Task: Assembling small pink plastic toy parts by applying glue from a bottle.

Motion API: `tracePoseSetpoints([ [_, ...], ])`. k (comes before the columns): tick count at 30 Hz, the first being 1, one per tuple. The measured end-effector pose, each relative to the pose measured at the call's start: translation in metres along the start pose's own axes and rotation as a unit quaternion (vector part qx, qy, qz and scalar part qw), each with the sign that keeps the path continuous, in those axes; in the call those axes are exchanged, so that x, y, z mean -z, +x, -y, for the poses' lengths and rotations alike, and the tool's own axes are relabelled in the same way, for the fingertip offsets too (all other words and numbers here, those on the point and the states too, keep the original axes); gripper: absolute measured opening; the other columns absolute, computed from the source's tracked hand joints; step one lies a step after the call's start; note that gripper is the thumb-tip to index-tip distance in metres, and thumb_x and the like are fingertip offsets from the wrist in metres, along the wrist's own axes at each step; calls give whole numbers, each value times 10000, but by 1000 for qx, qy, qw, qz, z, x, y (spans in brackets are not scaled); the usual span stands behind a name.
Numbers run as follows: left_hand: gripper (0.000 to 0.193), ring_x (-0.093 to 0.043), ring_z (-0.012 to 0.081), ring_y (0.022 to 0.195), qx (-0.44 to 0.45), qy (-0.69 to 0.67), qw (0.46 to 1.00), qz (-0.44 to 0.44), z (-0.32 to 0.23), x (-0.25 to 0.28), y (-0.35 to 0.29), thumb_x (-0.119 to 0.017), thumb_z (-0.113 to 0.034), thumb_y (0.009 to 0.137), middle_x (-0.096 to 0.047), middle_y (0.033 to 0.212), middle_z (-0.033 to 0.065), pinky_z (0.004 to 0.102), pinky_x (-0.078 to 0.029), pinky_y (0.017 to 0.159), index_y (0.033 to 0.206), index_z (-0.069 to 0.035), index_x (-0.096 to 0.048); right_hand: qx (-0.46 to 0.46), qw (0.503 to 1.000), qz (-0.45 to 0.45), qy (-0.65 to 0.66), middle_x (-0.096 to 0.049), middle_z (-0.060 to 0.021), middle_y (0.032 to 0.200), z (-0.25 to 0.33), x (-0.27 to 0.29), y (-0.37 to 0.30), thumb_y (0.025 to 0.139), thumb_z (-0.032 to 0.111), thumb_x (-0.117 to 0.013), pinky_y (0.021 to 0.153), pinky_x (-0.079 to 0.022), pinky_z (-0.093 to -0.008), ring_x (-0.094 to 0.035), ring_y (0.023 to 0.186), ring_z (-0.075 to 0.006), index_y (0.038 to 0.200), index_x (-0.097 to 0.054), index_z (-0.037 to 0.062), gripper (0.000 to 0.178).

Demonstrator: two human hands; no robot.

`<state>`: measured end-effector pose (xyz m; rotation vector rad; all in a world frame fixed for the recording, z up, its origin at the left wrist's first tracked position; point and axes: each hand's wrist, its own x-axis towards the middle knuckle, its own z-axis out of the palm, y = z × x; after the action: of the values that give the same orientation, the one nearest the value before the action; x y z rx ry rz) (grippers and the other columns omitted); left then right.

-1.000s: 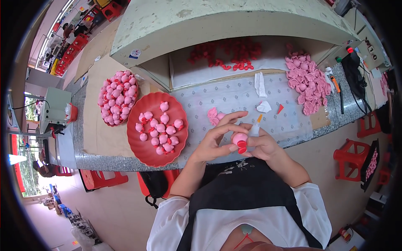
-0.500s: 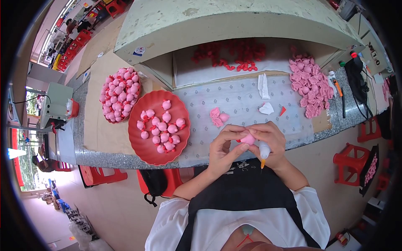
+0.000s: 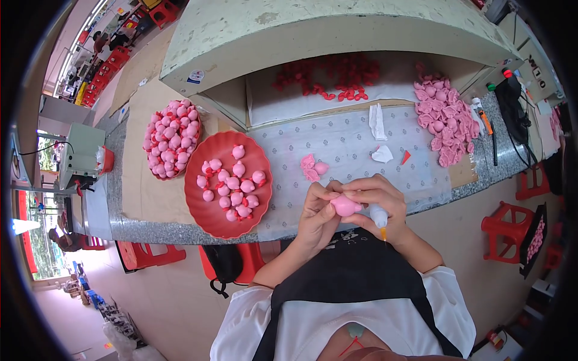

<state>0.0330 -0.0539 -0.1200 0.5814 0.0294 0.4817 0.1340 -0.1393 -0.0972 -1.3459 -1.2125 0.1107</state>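
Between my two hands, just over the counter's near edge, is a small pink ball-shaped piece (image 3: 345, 206) with a slight point on its right. My left hand (image 3: 316, 218) is closed, pinching it from the left with thumb and fingertips. My right hand (image 3: 388, 198) holds its upper right side with the fingertips. A white squeeze bottle (image 3: 379, 215) with a thin amber nozzle is tucked in my right palm, nozzle downward. Beyond my hands, a pink petal-shaped piece with a ball (image 3: 315, 168) lies on the patterned sheet (image 3: 283, 144).
A red scalloped plate (image 3: 203, 157) holds several pink balls with red parts. Behind it stands a heaped container of similar balls (image 3: 171, 135). Red pieces (image 3: 343, 75) lie under the pale shelf (image 3: 337, 30). Pink petal pieces (image 3: 445, 120) pile up at the right, near an orange-handled tool (image 3: 485, 123).
The pink ball has been turned between my fingers and shifted slightly left and down. The red part that showed at its left is now hidden. The bottle stays in my right hand.
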Motion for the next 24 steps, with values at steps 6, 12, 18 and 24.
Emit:
tracePoseSetpoints([
  [6,128,-451,154,878,-5,-20,1000,5,7,5,1,-531,-176,792,-445,899,41,274,-359,788,877,-133,-446,-12,999,-29,44,-585,-92,860,-4,-3,-3,562,136,-727,570,-413,-263,-531,651,-179,804,-600,28,293],
  [12,106,-404,229,1004,-50,-19,998,18,12,12,0,-521,-146,795,-457,961,84,378,-333,869,872,-115,-456,-84,988,-26,125,-583,-93,860,-3,-7,-6,582,88,-717,615,-420,-267,-535,727,-169,857,-570,21,319],
  [18,123,-402,233,1008,-50,-6,999,10,14,14,-2,-539,-158,785,-462,966,86,384,-332,869,865,-113,-457,-170,955,-54,239,-574,-121,864,-3,-11,-13,574,20,-717,770,-414,-311,-533,819,-174,816,-490,16,331],
  [24,208,-439,216,972,17,53,998,-37,8,21,-8,-575,-170,764,-472,978,97,368,-350,849,902,-95,-439,-218,932,-76,279,-568,-68,870,-10,-15,-22,593,20,-713,593,-386,-187,-453,663,-54,895,-480,14,381],
])
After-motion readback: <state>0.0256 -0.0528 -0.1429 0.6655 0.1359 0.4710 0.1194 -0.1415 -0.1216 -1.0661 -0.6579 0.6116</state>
